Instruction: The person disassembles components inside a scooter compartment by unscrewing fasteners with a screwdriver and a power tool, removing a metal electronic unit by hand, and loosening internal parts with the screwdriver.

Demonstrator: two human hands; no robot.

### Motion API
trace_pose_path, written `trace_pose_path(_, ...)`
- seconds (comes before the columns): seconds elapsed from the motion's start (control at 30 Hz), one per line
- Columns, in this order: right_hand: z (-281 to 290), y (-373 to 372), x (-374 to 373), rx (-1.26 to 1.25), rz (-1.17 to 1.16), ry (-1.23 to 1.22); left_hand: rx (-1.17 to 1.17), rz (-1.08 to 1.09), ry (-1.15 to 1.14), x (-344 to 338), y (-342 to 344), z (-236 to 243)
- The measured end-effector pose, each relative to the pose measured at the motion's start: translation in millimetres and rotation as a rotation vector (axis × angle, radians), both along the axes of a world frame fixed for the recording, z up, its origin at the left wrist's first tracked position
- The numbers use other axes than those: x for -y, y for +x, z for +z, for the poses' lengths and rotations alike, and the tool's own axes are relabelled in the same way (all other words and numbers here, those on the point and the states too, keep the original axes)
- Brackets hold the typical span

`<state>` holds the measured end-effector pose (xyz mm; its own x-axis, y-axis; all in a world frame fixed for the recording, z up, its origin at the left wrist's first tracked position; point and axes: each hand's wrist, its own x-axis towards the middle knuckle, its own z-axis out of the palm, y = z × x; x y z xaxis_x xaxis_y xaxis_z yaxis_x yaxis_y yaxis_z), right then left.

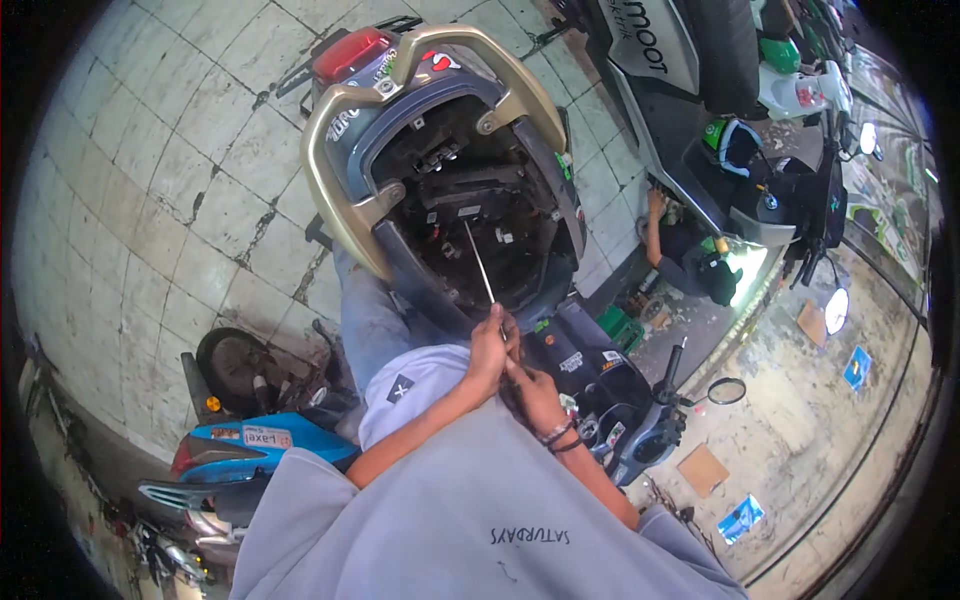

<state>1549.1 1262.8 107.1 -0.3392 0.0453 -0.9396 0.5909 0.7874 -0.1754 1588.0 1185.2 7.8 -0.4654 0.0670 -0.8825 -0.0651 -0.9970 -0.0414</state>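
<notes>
My left hand (487, 350) is closed round a screwdriver (480, 262) near the base of its long thin shaft. Just below it and to the right, my right hand (537, 398) is closed at the handle end, mostly hidden by the fingers. The shaft points away from me into the dark open underseat bay (440, 230) of a scooter, its tip close to a black part with a small pale label. Inside the bay are wires, connectors and black plastic parts. A gold grab rail (335, 190) curves round the bay, with a red tail light (352, 55) behind it.
A large dark scooter (650, 110) stands at the far right, beside a crouching person (695, 265). Handlebars with a round mirror (727, 391) are on my right. A blue motorcycle (235, 445) is close on my left. Pale floor tiles (190, 130) stretch to the left.
</notes>
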Motion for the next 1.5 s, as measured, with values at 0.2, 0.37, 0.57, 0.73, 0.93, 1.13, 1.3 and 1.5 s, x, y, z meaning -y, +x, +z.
trace_pose_path(0.2, -26.1, -2.8, -78.8, 0.698, -0.804, -0.615, -0.109, -0.001, -0.034, -10.3, 3.1, -6.7)
trace_pose_path(0.37, -25.4, 1.3, -75.3, 0.146, 0.212, -0.296, -0.013, -0.427, -0.524, -26.3, 21.7, 34.9)
trace_pose_path(0.57, -22.4, -11.7, -78.9, -0.328, 0.918, -0.292, 0.136, -0.316, -0.321, -14.4, -1.2, 45.5)
trace_pose_path(0.73, 16.2, -41.4, -9.9, -0.032, 0.712, -0.179, 0.223, -0.195, -0.201, -1.7, -16.8, 60.1)
trace_pose_path(0.93, 16.4, -35.8, 9.4, 0.008, 0.296, -0.15, 0.2, -0.118, -0.039, 7.5, -20.5, 52.6)
trace_pose_path(1.13, 22.4, -25.2, 20.2, -0.063, 0.313, -0.089, 0.047, -0.016, 0.138, 5.0, -9.9, 48.3)
trace_pose_path(1.3, 26.6, -21.9, 41.1, -0.164, 0.393, 0.081, -0.096, 0.118, 0.251, 0.8, -2.8, 39.1)
trace_pose_path(1.5, 19.5, -21.0, 73.6, -0.315, 0.602, 0.241, -0.217, 0.336, 0.397, 23.9, -10.5, 22.0)
